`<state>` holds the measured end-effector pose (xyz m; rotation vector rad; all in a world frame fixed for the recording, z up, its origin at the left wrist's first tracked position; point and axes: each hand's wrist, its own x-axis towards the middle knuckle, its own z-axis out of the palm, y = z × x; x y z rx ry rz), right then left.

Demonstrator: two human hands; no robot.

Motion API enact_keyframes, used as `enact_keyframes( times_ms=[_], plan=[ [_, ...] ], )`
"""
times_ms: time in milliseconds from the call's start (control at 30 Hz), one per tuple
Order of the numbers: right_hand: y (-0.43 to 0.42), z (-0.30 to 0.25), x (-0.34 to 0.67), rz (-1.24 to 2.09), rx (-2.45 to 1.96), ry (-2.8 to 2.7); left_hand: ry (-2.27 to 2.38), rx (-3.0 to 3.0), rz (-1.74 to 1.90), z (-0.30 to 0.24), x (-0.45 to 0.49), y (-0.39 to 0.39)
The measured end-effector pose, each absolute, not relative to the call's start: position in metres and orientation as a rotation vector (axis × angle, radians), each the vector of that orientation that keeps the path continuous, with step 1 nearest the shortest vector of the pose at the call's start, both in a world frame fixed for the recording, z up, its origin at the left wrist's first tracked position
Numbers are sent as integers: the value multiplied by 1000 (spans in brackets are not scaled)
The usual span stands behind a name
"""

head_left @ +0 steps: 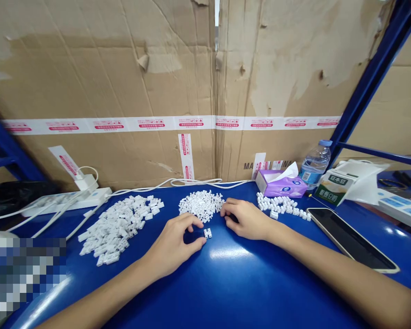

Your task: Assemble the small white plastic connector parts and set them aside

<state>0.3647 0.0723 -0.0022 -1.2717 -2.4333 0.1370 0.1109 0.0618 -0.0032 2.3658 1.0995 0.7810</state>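
Observation:
My left hand [176, 242] rests on the blue table [226, 283], fingers curled, thumb and forefinger close to a small white plastic piece [208, 233] lying just off its fingertips. My right hand [245, 219] lies beside the middle pile of tiny white parts [200, 204], fingers bent and touching the pile's right edge; what it holds, if anything, is hidden. A larger heap of white clips [118, 226] spreads to the left. A smaller row of white pieces [281, 205] sits to the right.
A phone [351, 237] lies face up at the right. Behind it stand a purple tissue pack [281, 185], a water bottle [315, 164] and a carton [335, 189]. A power strip [68, 201] with white cables runs along the cardboard wall [157, 91]. Blue rack posts [370, 77] frame both sides.

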Motion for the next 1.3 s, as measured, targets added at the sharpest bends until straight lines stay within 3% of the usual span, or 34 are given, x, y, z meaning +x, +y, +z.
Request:
enact_keyframes(
  times_ms=[1300],
  plan=[
    [65, -9, 337, 126, -1155, -2434, 1063, 2372, 758, -10, 112, 62]
  ],
)
